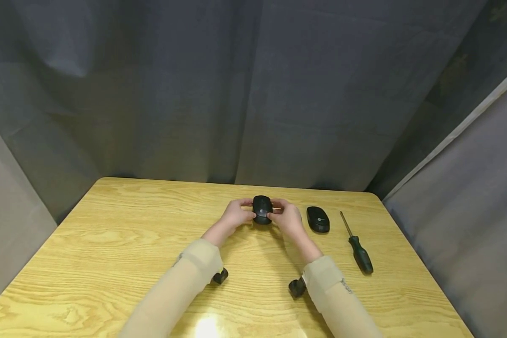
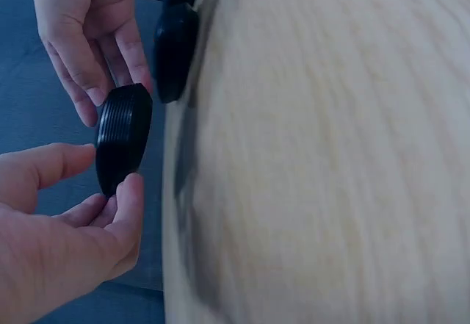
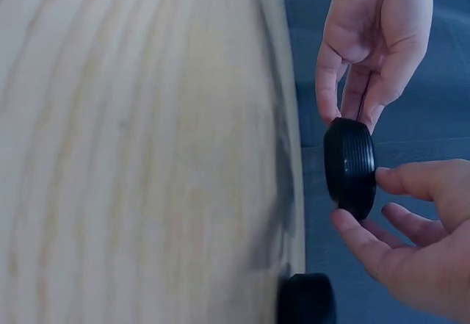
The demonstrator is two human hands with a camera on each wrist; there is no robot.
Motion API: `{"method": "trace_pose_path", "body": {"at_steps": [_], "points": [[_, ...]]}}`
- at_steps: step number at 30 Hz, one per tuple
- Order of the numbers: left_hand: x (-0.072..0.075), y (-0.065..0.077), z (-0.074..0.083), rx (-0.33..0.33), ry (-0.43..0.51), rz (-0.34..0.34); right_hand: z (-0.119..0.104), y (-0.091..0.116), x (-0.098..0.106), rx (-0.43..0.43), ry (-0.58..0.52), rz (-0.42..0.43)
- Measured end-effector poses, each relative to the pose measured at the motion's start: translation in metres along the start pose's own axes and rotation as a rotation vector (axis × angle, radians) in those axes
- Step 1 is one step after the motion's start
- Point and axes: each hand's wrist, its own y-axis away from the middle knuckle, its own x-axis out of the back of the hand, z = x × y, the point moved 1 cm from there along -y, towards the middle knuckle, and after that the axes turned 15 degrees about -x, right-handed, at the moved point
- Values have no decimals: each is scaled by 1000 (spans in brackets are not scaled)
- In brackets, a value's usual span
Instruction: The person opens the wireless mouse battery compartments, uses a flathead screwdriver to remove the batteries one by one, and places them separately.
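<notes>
A black computer mouse (image 1: 262,209) is held between both hands, raised off the wooden table with its logo facing the head camera. My left hand (image 1: 235,214) pinches its left side with thumb and fingers. On the opposite side, my right hand (image 1: 289,218) grips it the same way. The ribbed flank of the mouse (image 2: 123,133) shows in the left wrist view. From the right wrist, the mouse (image 3: 349,167) appears edge-on between both sets of fingertips. Its underside is hidden in the head view.
A second black mouse (image 1: 318,219) lies on the table (image 1: 122,244) to the right of my right hand. Farther right lies a screwdriver (image 1: 360,255) with a dark green handle, its shaft toward the far edge. Grey curtains (image 1: 194,94) hang behind the table.
</notes>
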Motion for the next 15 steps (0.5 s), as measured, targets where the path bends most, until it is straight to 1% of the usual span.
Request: {"method": "trace_pose_path", "body": {"at_steps": [4,8,9,10,15], "points": [[3,3,10,-21,38,32,-6,4,5,-30,-105,-32],[8,8,24,-26,106,60,-15,8,11,-39,-181,-62],[10,9,27,-28,118,58,-17,9,12,-41,-203,-75],[12,11,35,-28,129,51,-19,11,13,-40,-226,-88],[18,17,50,-56,144,51,-31,22,22,-19,-327,-158]]}}
